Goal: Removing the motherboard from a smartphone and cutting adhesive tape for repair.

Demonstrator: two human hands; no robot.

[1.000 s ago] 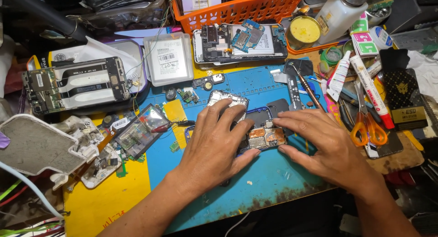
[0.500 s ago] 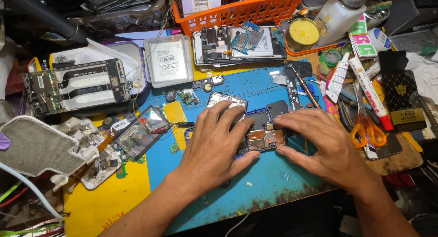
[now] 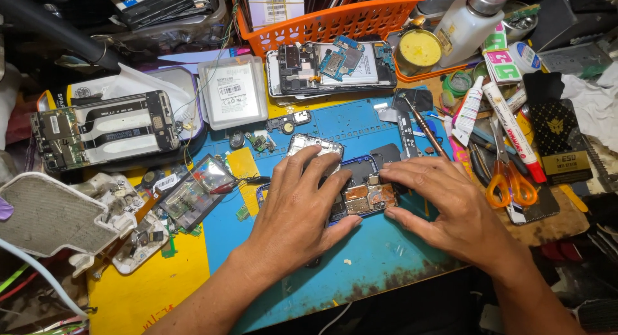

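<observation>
I see bright, even light from above on the blue mat (image 3: 386, 258), with soft shadows under my hands. The picture is sharp at centre; its corners fall dark and slightly bent.
</observation>
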